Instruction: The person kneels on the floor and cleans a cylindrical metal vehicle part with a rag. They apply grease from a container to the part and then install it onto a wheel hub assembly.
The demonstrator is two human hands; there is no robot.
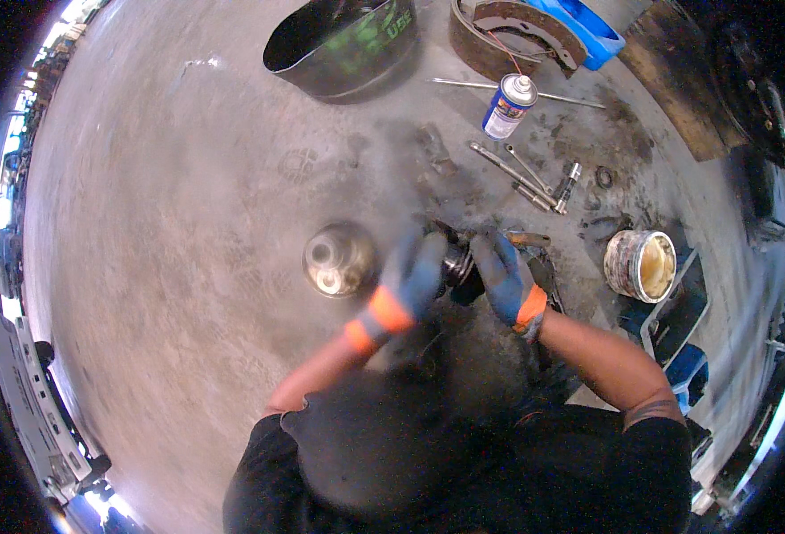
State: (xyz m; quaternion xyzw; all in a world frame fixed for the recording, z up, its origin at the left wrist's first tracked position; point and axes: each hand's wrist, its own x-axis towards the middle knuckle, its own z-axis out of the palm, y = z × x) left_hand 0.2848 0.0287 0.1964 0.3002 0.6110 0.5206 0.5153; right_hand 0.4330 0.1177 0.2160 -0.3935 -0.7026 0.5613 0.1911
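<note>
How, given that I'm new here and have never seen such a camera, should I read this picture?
There is no machine: these are a person's own hands. A wide fisheye camera on their head looks down, so straight edges bend near the rim. The left hand and right hand wear blue-grey gloves with orange cuffs. Between them is a dark, rounded part; blur hides whether either grips it. On the concrete floor, a round, shiny metal part sits to the left. Farther ahead are a ratchet-like tool, a spray can and what look like brake shoes, with a black tub to their left. At right is an open tub of pale, grease-like paste.
</note>
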